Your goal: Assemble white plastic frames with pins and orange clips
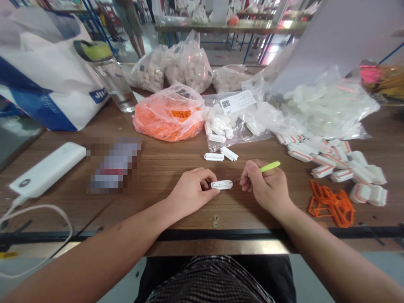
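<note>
Between the thumb and fingers of my left hand (192, 189) is a small white plastic housing (222, 184) with a row of tiny marks along its face. My right hand (265, 185) pinches a thin tool with a yellow-green handle (270, 166). The tool's fine metal tip points left, at the housing's right end; whether it touches cannot be made out. Just beyond my hands, two similar white pieces (214, 157) lie on the brown table (176, 162). To the right of my right hand is a loose heap of orange plastic frames (331, 204).
White pieces with orange edging (334, 162) are piled at the right. Behind stand an orange-filled bag (167, 115), clear bags of white parts (233, 122) and a water bottle (113, 80). A white power bank (47, 168) with a cable lies left. A person's legs (130, 25) show far back.
</note>
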Available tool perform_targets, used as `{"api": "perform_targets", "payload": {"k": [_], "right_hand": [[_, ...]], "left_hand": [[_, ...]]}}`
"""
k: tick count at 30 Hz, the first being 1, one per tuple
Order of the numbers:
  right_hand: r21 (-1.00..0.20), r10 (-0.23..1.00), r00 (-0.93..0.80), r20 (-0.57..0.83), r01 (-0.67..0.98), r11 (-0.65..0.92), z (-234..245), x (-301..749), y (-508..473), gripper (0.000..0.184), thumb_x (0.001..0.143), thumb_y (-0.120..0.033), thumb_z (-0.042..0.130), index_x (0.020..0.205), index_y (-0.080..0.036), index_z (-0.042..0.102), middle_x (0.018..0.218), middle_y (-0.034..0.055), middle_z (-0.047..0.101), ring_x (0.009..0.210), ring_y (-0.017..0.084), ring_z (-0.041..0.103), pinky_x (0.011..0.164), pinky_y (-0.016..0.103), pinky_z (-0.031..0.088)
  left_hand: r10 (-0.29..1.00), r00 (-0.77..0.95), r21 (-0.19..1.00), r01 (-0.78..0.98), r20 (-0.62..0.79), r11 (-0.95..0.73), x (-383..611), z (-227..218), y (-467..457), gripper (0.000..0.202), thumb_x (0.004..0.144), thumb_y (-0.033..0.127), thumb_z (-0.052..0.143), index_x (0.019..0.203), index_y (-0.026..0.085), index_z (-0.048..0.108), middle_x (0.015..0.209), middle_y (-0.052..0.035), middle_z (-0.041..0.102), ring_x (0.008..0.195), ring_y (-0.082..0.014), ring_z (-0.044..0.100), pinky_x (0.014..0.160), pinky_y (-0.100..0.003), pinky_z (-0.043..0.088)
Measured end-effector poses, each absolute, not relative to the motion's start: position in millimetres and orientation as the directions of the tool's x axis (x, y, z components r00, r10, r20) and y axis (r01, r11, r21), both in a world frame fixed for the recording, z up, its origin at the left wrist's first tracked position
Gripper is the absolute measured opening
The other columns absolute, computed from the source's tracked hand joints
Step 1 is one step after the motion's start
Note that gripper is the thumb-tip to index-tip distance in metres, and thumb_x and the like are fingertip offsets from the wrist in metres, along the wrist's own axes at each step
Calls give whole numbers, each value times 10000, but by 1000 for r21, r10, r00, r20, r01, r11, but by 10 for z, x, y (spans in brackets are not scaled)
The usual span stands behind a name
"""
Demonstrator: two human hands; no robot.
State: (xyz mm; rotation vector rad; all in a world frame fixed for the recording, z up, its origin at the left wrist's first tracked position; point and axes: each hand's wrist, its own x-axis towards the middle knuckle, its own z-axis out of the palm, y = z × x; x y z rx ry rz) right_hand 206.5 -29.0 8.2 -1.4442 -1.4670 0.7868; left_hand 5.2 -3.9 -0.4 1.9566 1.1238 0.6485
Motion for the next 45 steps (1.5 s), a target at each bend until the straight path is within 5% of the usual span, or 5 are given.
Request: {"api": "perform_targets", "payload": {"k": [9,18,45], "right_hand": [[-717,934,-80,349,618,321,85,2044,-342,377,956,-324,452,626,-183,571,539,-2,608,448,91,567,464,214,444],[-867,940,113,323,433,247,77,2039,-324,399,963,-336,439,627,-170,577,537,-4,588,414,82,569,385,181,441],[-859,970,109,219,494,138,85,2019,-296,399,947,-362,449,613,-174,558,523,-2,612,426,89,593,407,177,463]], "left_hand": [[878,476,814,489,54,-314,54,-9,-41,92,734,167,706,799,177,641,725,32,601,598,-94,551,612,-236,447],[878,476,825,478,44,-301,55,-7,-37,104,723,143,705,805,174,649,759,21,618,588,-86,543,605,-229,460],[876,479,818,481,56,-315,59,12,-38,114,717,125,716,795,170,645,726,33,597,586,-81,543,598,-219,447]]}}
